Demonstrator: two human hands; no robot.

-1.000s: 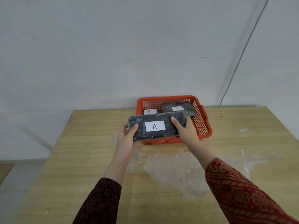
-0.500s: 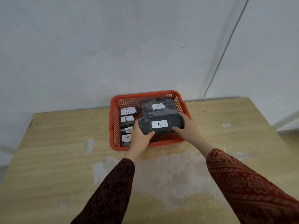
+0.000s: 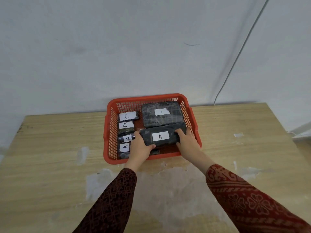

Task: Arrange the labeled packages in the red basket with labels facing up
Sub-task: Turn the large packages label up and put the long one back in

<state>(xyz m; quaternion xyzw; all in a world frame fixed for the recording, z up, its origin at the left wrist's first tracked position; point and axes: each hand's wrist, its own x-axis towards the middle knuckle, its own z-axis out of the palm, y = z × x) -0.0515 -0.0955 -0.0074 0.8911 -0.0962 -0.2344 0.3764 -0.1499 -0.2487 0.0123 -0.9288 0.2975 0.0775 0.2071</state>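
A red mesh basket (image 3: 107, 132) stands on the wooden table by the wall. Both hands hold a long black package (image 3: 170, 130) with a white "A" label facing up, low inside the basket's front right part. My left hand (image 3: 140, 148) grips its left end and my right hand (image 3: 187, 142) grips its right end. Behind it lies a larger black package (image 3: 151, 115) labelled "A", label up. Along the basket's left side sit several small packages: two marked "C" (image 3: 127, 116) at the back and two marked "A" (image 3: 125, 146) at the front, labels up.
The wooden table (image 3: 50, 157) has pale worn patches in front of the basket. A grey wall rises right behind the basket, and a thin cable (image 3: 235, 61) runs down it to the right. The table's right edge shows at far right.
The "A" package has gone from above the basket's front rim down into the basket, in front of the larger "A" package. Both hands stayed on its ends.
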